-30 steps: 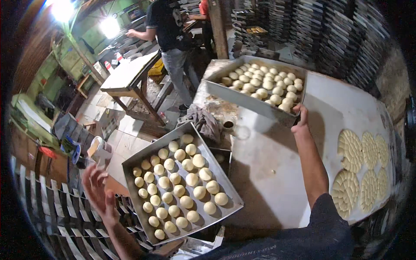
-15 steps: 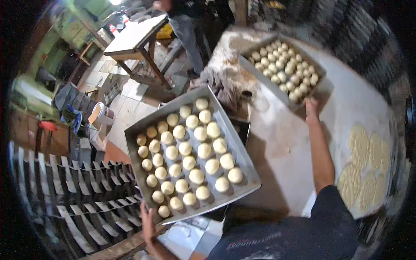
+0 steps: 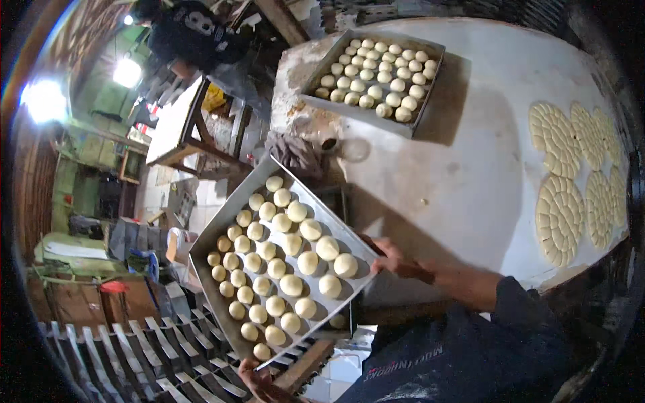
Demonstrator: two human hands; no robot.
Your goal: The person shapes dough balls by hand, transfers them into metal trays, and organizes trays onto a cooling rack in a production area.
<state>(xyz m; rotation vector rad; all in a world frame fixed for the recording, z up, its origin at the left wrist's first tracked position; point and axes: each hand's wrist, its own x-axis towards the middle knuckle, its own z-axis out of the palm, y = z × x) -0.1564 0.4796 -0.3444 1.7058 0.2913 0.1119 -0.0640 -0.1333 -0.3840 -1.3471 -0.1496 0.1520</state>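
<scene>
A square metal tray (image 3: 325, 212) with rows of round pale dough balls (image 3: 291, 285) is held tilted in front of me. My left hand (image 3: 261, 383) grips its near lower corner, the thumb over the rim. At the right corner my right hand (image 3: 396, 260) is closed on the edge, with the fingers partly hidden. A second metal tray (image 3: 369, 119), also filled with dough balls, rests on the far part of the pale worktable (image 3: 463, 195).
Flattened dough pieces cut into segments (image 3: 560, 218) lie at the table's right. Metal racks of slats (image 3: 134, 356) stand at lower left. A crumpled cloth (image 3: 293, 153) sits by the table's left edge. Beyond, another person (image 3: 201, 40) is beside a smaller table (image 3: 176, 127).
My right hand has left the corner of the tray on the table and now grips the held tray. The view has turned, and the held tray sits lower in it.
</scene>
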